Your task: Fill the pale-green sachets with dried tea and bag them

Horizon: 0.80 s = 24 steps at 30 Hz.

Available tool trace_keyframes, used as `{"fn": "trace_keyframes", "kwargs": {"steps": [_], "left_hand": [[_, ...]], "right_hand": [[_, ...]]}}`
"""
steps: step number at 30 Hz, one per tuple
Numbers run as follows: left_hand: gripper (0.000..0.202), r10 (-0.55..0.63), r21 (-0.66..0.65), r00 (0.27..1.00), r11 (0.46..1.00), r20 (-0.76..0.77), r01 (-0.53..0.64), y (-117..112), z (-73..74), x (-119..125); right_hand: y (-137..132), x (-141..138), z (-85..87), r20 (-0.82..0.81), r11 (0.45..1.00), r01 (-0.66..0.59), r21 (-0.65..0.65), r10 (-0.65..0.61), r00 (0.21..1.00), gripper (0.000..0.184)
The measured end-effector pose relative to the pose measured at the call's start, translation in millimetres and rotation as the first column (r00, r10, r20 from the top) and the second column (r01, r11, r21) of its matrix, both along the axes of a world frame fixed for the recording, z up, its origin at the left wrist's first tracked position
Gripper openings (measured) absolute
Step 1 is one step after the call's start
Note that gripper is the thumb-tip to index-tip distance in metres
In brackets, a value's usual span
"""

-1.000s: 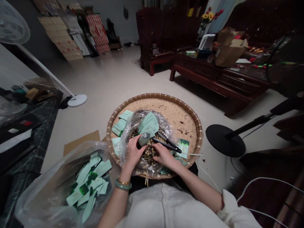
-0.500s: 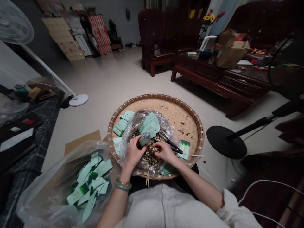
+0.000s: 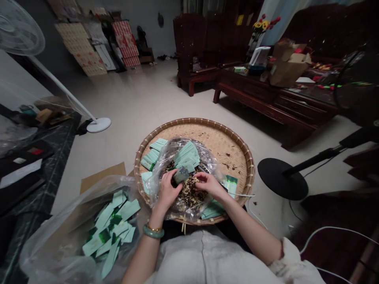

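My left hand (image 3: 168, 190) is closed around a small greenish sachet (image 3: 180, 176), held tilted above an open clear plastic bag (image 3: 156, 173). Inside the bag lies a loose dark-and-pale dried tea mix (image 3: 189, 195). Right beside the sachet, my right hand (image 3: 207, 185) pinches some of this mix at its fingertips, as far as I can see. A fanned stack of pale green sachets (image 3: 188, 154) rests on top of the bag's contents. A black tool with a white cord (image 3: 241, 195) lies mostly hidden behind my right hand.
The round woven bamboo tray (image 3: 219, 134) holds more sachet stacks (image 3: 149, 159) along its left side. To the left, a large clear bag (image 3: 59, 236) contains many green sachets (image 3: 114, 225). Fan bases stand on both sides, white (image 3: 98, 125) and black (image 3: 282, 178). A wooden table (image 3: 275, 100) is beyond.
My right hand has shifted slightly up and right, now covering much of the black tool. The sachet in my left hand has turned a little, showing more of its flat side.
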<state>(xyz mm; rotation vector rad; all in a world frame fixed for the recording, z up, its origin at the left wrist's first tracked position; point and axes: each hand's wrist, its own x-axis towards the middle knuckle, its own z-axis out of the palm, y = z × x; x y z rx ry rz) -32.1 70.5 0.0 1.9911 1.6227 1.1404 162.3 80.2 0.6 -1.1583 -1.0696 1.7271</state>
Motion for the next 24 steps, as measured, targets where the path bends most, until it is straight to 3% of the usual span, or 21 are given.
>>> {"fn": "trace_keyframes", "kwargs": {"steps": [3, 6, 13, 19, 24], "left_hand": [[0.044, -0.005, 0.009, 1.000, 1.000, -0.014, 0.005, 0, 0.7, 1], [0.043, -0.019, 0.026, 1.000, 0.999, -0.023, 0.020, -1, 2.2, 3], [0.044, -0.061, 0.005, 0.998, 0.998, -0.027, 0.061, -3, 8.1, 6], [0.045, -0.094, 0.015, 0.995, 0.995, -0.032, 0.095, -4, 11.1, 8], [0.046, -0.090, 0.024, 0.995, 0.996, -0.053, 0.091, -5, 10.3, 9]], "right_hand": [[4, 3, 8.3, 0.012, 0.999, 0.033, 0.029, -0.033, 0.999, 0.033], [11, 5, 18.0, 0.093, 0.983, 0.047, 0.177, -0.064, 0.994, 0.031], [14, 6, 51.3, 0.369, 0.861, -0.057, 0.505, -0.156, 0.916, 0.019], [9, 4, 74.2, 0.559, 0.763, -0.255, 0.594, -0.164, 0.812, 0.024], [8, -1, 81.1, 0.618, 0.710, -0.338, 0.618, -0.172, 0.768, 0.025]]}}
